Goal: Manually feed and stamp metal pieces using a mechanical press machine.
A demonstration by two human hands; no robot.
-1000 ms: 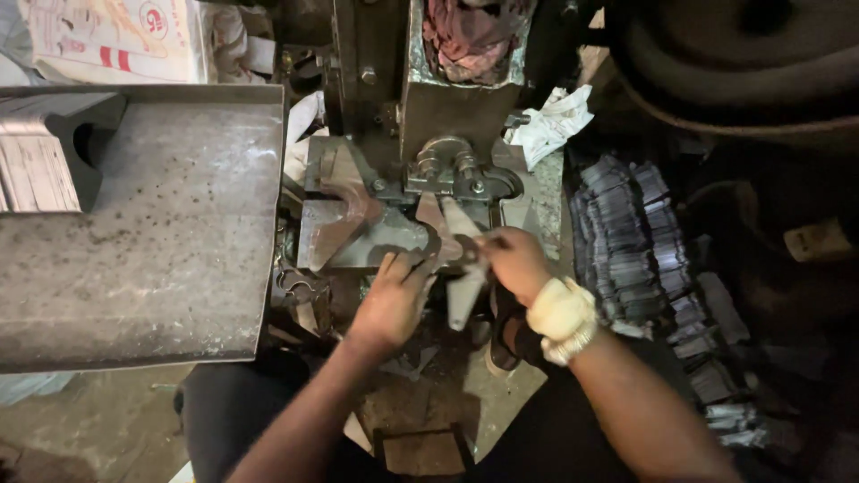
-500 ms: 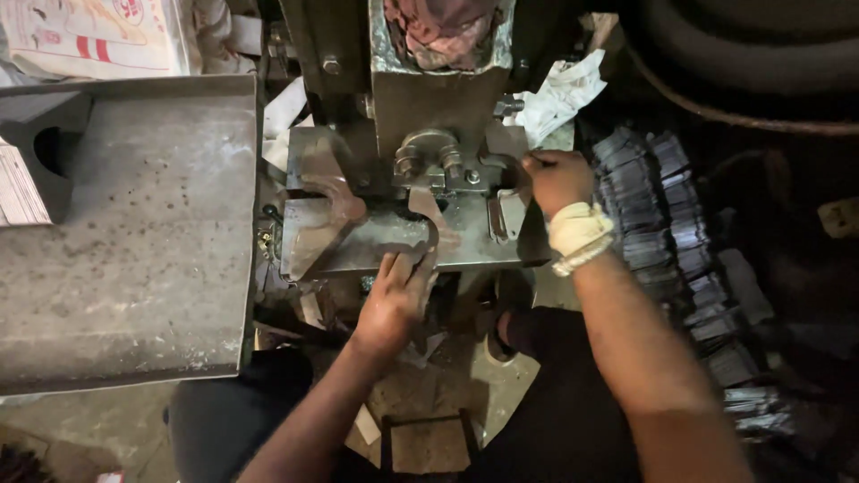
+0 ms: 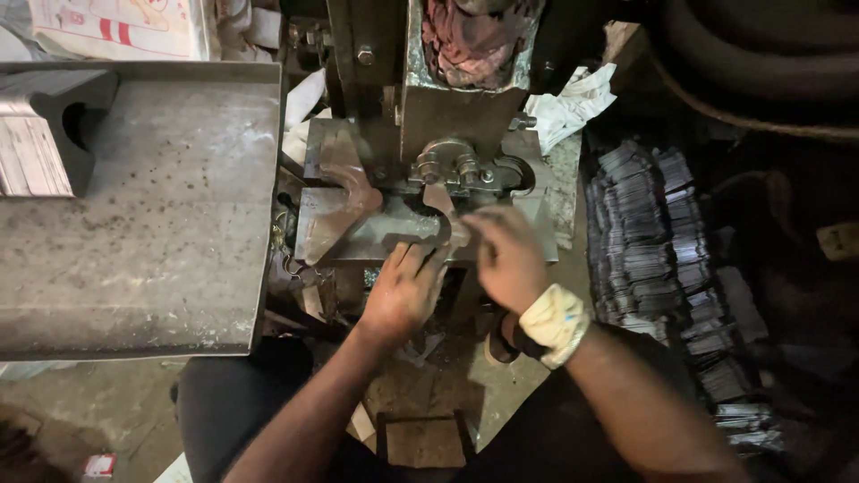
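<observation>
My left hand [image 3: 403, 295] pressed the curved metal piece [image 3: 428, 234] flat on the press [image 3: 447, 116]; my right hand [image 3: 506, 255] blurred, grip unclear. Fingers belonged clear of the die.

Grey, rust-speckled metal tray [image 3: 143, 206] at left; dull red rag [image 3: 470, 40] at top centre; cream, paint-flecked wristband [image 3: 555, 324]; white crumpled paper [image 3: 573, 103]; silvery-grey stacked strips [image 3: 658, 241] at right.

Both hands fwd, left hand [image 3: 404, 291] flat, right hand [image 3: 506, 255] fingers curled.
</observation>
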